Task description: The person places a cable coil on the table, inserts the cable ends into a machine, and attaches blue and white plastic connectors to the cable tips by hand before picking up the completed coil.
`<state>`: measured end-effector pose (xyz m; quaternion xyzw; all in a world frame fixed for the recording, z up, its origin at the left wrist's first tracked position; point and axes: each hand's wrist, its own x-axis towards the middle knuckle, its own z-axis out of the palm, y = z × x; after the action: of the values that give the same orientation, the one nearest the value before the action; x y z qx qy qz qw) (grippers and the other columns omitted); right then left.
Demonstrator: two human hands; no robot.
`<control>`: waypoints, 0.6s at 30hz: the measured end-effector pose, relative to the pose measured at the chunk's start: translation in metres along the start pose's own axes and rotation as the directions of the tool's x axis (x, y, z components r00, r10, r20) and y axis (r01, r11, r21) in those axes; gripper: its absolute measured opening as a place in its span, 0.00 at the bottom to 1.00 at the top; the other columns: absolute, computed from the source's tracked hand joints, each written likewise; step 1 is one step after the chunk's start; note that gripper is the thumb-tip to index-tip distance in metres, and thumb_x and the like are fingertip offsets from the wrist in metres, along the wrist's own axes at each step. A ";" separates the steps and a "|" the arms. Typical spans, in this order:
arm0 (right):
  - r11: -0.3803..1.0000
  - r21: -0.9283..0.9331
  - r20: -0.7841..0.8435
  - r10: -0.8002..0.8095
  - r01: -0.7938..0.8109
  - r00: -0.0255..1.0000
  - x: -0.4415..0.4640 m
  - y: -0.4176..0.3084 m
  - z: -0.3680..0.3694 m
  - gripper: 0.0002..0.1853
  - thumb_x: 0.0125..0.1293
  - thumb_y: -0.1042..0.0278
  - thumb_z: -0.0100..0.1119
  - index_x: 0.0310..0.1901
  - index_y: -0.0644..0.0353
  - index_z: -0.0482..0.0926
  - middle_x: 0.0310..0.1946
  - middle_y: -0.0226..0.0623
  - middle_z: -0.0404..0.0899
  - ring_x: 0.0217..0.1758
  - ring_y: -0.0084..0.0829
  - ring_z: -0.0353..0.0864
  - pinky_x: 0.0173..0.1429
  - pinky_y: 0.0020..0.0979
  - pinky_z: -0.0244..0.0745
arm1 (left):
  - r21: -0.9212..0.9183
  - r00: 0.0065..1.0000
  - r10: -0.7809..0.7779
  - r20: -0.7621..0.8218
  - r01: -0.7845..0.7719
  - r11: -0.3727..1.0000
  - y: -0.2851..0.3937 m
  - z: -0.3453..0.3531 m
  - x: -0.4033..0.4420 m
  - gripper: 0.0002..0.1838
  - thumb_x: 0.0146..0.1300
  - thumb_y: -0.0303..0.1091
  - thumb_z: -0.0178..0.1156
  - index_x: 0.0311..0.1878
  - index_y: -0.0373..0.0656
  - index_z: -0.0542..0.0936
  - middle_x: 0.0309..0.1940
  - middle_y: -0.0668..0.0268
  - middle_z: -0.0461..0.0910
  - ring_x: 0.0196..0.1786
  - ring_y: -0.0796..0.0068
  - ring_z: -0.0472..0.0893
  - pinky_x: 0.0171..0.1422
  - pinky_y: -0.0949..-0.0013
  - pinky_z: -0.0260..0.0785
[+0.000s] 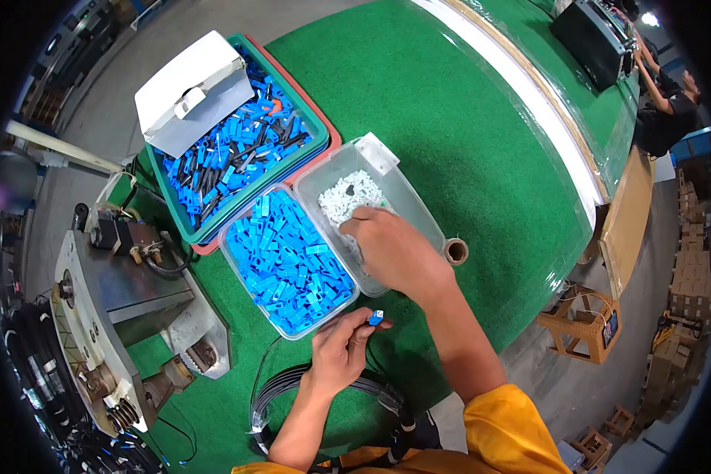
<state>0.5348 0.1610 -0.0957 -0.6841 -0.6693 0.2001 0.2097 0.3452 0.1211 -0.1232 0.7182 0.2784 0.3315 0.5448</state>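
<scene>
My left hand (339, 349) pinches a blue cable connector (376, 317) with a whitish end, just below the tub of blue parts. A black cable trails from this hand down to a coiled black cable (280, 399) in front of my body. My right hand (395, 246) reaches into a clear plastic tub (419, 207), its fingers curled down at the small white parts (355, 194). Its fingertips are hidden, so what they grip cannot be made out. Beside it stands a clear tub filled with blue plastic connector housings (288, 257).
A green tray (317, 130) of blue and black pieces, with a white box (201, 103) on it, stands at upper left. A metal press (126, 292) is at left. A cardboard tube (456, 251) stands right of the tubs. Another person (663, 110) works at far right.
</scene>
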 end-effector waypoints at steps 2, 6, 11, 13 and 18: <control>0.999 0.014 0.107 0.041 -0.043 0.993 -0.004 0.002 -0.001 0.18 0.52 0.84 0.53 0.45 0.67 0.83 0.44 0.48 0.83 0.47 0.49 0.83 0.56 0.43 0.77 | 0.042 1.000 0.014 0.026 -0.015 0.999 0.002 -0.001 0.002 0.08 0.69 0.19 0.55 0.49 0.30 0.77 0.35 0.56 0.87 0.33 0.66 0.85 0.40 0.68 0.77; 1.000 -0.008 0.271 0.017 -0.016 0.963 -0.014 0.010 -0.020 0.15 0.55 0.81 0.54 0.42 0.64 0.86 0.42 0.47 0.84 0.48 0.49 0.83 0.55 0.43 0.77 | 0.000 1.000 -0.012 0.020 0.012 1.000 0.001 0.001 0.000 0.08 0.70 0.19 0.55 0.50 0.30 0.77 0.36 0.56 0.87 0.34 0.66 0.85 0.40 0.68 0.77; 0.997 0.043 0.269 0.047 -0.061 0.962 -0.020 0.012 -0.049 0.12 0.57 0.79 0.55 0.40 0.61 0.86 0.36 0.44 0.85 0.45 0.48 0.84 0.53 0.42 0.78 | -0.003 0.999 -0.031 0.037 0.031 1.000 0.002 0.001 0.000 0.09 0.76 0.24 0.49 0.51 0.29 0.76 0.36 0.54 0.87 0.38 0.70 0.85 0.46 0.70 0.77; 0.998 0.032 0.216 0.048 -0.056 0.975 -0.021 0.011 -0.055 0.10 0.57 0.78 0.56 0.38 0.62 0.86 0.34 0.45 0.85 0.43 0.47 0.84 0.51 0.42 0.78 | 0.000 0.999 -0.025 0.028 0.025 1.000 0.003 0.001 0.001 0.09 0.76 0.25 0.49 0.51 0.29 0.76 0.36 0.54 0.87 0.38 0.70 0.85 0.46 0.69 0.78; 0.996 -0.087 0.293 0.040 -0.015 0.955 -0.019 0.010 -0.037 0.11 0.56 0.78 0.57 0.38 0.60 0.87 0.35 0.45 0.86 0.43 0.46 0.85 0.49 0.42 0.79 | -0.006 0.999 -0.024 0.026 0.024 1.000 0.002 0.002 0.001 0.10 0.77 0.27 0.50 0.51 0.29 0.75 0.36 0.55 0.86 0.38 0.69 0.85 0.46 0.68 0.78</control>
<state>0.5637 0.1407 -0.0706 -0.6642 -0.6913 0.2743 0.0759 0.3470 0.1202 -0.1214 0.7172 0.2790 0.3164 0.5547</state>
